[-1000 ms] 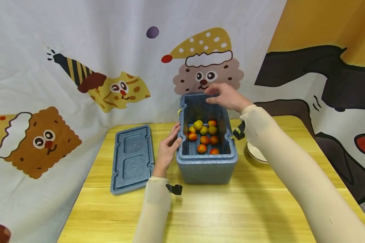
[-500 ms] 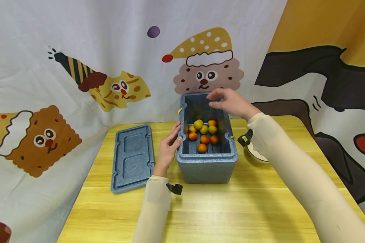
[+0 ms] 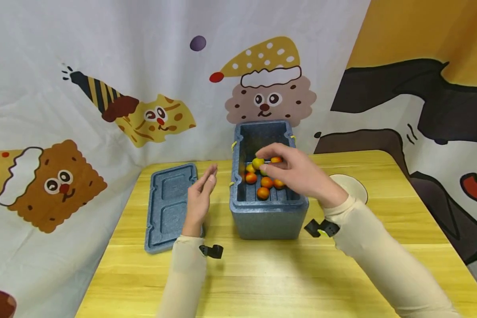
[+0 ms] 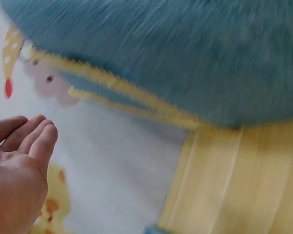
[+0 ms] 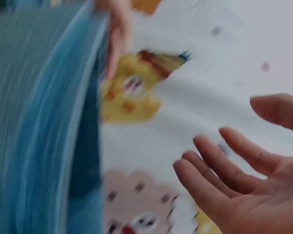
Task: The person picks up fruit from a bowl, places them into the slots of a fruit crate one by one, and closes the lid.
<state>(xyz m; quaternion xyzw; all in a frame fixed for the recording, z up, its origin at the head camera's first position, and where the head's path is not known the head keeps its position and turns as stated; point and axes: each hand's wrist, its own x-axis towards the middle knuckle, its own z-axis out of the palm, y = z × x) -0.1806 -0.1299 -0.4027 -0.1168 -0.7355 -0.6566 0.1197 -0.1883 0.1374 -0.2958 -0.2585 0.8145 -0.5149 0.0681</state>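
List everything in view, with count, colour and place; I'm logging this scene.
Box: one, blue-grey foam, open, mid-table.
Fruit: about eight showing, orange-red and yellow-green, inside the box; some hidden by the right hand.
Lid: one, blue-grey, flat on the table left of the box.
Plate: one, white, right of the box, partly hidden.
Table: one, yellow wood.
Backdrop: white cartoon cloth behind.
Left hand: open, between lid and box, touching neither.
Right hand: open, fingers relaxed over the box, holding nothing.
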